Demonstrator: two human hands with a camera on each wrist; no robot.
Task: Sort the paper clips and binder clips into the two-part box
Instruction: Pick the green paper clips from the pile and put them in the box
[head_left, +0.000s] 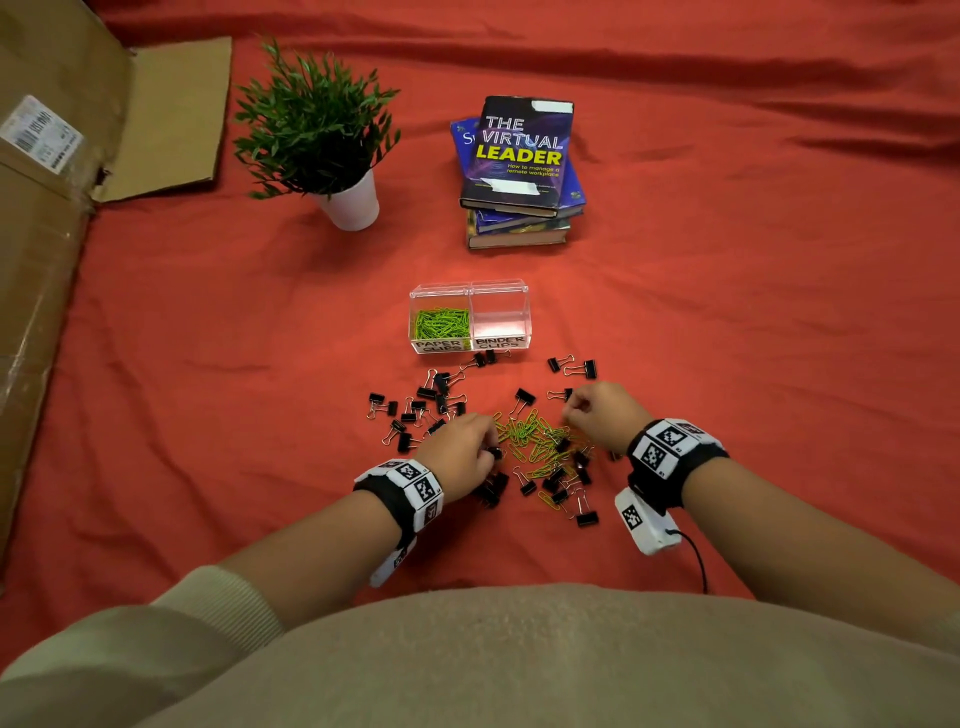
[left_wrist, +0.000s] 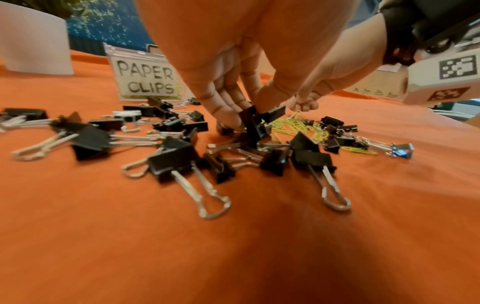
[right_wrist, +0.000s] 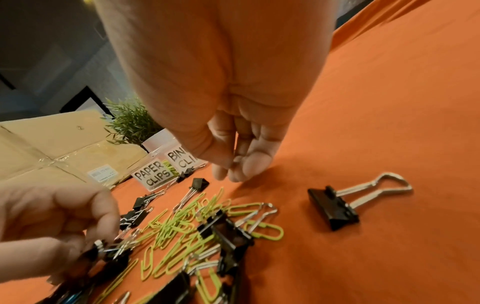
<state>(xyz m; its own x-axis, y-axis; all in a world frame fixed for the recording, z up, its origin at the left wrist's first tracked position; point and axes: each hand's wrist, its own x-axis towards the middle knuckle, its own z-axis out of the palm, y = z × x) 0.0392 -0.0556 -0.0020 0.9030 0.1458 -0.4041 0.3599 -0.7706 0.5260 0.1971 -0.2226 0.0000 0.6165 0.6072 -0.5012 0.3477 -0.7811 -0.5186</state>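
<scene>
My left hand (left_wrist: 233, 86) pinches a black binder clip (left_wrist: 253, 123) at the near edge of the heap, fingers curled round it. My right hand (right_wrist: 233, 144) hovers just past the green paper clips (head_left: 535, 439), fingertips drawn together; I can't tell if it holds anything. Between the hands lie mixed paper clips and scattered binder clips (head_left: 426, 400). Beyond both hands sits the two-part box (head_left: 470, 291): its left compartment already holds paper clips, its right looks empty. I judge the job early, with every binder clip still to go
</scene>
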